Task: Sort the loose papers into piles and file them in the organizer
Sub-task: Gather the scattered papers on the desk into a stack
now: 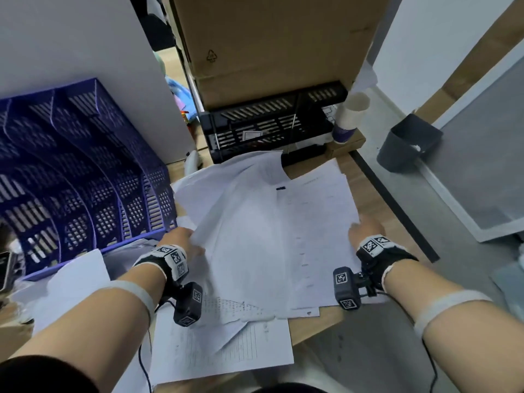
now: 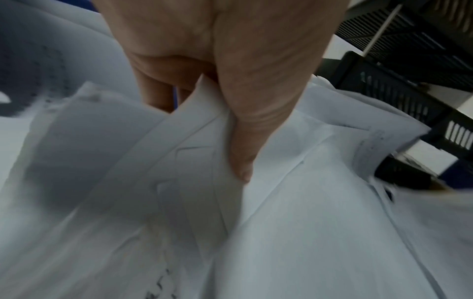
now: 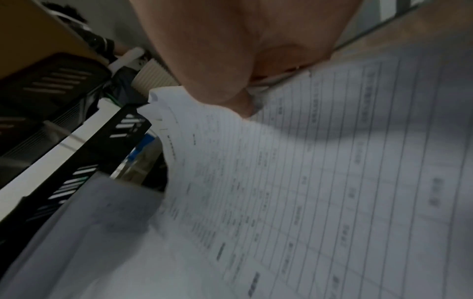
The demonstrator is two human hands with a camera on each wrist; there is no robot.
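Left grip (image 2: 230,85) pinching papers (image 2: 307,222), right grip (image 3: 243,50) likewise, thumbs only in wrist views.

recycling triangle on cardboard box (image 1: 272,38), papers' (image 3: 332,182) print unreadable

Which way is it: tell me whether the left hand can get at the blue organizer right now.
Probably yes: the blue organizer stands just beside the left hand with nothing between, though that hand grips papers.

A cardboard box (image 1: 272,38) sits above stacked paper cups (image 1: 350,117); a grey bin (image 1: 408,143) stands nearby.
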